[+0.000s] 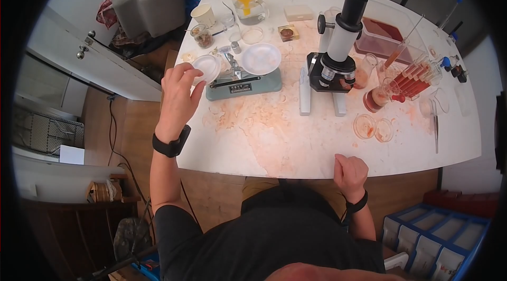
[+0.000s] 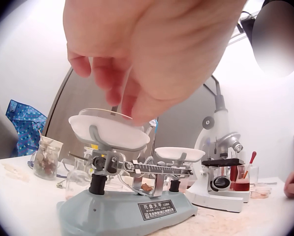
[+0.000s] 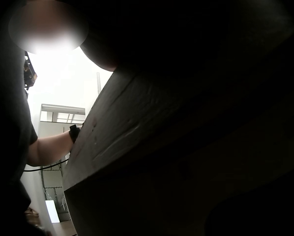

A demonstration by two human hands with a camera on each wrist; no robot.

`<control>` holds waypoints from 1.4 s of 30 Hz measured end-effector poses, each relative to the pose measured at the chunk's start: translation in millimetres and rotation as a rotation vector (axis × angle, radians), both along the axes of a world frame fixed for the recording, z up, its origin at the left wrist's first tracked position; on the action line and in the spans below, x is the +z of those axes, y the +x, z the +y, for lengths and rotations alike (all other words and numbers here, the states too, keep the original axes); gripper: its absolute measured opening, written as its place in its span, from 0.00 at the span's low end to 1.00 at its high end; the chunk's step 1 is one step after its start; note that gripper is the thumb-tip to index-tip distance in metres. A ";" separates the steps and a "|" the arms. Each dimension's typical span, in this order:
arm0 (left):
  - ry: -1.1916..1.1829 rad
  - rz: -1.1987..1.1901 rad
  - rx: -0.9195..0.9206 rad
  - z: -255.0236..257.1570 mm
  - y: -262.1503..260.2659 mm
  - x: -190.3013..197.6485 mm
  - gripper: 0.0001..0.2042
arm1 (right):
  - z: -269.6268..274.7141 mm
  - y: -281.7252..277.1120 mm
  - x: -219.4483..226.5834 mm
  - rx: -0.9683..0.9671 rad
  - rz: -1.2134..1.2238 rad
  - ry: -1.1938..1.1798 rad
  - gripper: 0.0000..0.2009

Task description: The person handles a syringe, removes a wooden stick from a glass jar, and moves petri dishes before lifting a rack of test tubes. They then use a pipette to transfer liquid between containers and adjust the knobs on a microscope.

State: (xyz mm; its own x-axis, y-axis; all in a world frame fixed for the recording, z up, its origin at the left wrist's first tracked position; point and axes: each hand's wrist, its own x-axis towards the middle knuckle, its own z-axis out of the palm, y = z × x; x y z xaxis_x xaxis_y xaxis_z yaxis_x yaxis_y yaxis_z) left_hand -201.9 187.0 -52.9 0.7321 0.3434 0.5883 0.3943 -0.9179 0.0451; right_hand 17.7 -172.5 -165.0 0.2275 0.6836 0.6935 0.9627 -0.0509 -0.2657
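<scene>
Hanging with thumb and fingers apart, the left hand has the dish just below, in the left pan; contact unclear.

Left arm stretched forward, left grip fingers down; right grip loosely curled; 2 grips well apart.

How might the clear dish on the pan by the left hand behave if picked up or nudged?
The clear dish is probably stiff and light, given its thin-looking, transparent rim. It appears to sit in the shallow white pan, so it might slide if nudged. That pan sits atop the balance, so pressing could tip it.
</scene>
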 end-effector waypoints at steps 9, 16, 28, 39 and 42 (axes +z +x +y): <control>-0.026 -0.020 0.002 -2.3 2.4 2.2 0.20 | -0.4 -0.5 0.6 -0.003 0.006 -0.007 0.10; -0.197 -0.035 0.017 14.7 -0.6 -7.1 0.25 | 0.2 -0.4 0.6 -0.005 0.005 -0.009 0.10; -0.480 -0.045 0.030 23.3 5.8 -5.2 0.32 | -0.9 -1.0 -2.7 -0.039 0.009 -0.004 0.10; -0.470 -0.081 0.039 20.6 7.4 -4.4 0.32 | 0.8 -2.2 3.6 -0.029 0.008 0.012 0.10; -0.462 -0.076 0.037 19.7 6.7 -2.8 0.32 | 0.1 -2.1 2.7 -0.029 0.008 0.012 0.10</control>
State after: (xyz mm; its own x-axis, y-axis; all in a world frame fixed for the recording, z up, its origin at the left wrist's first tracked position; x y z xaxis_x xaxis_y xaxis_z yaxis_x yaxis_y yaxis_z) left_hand -195.3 206.6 -55.7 0.6752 0.6069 0.4193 0.4056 -0.7803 0.4762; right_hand 15.6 -172.4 -162.3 0.2526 0.6686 0.6994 0.9587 -0.0751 -0.2745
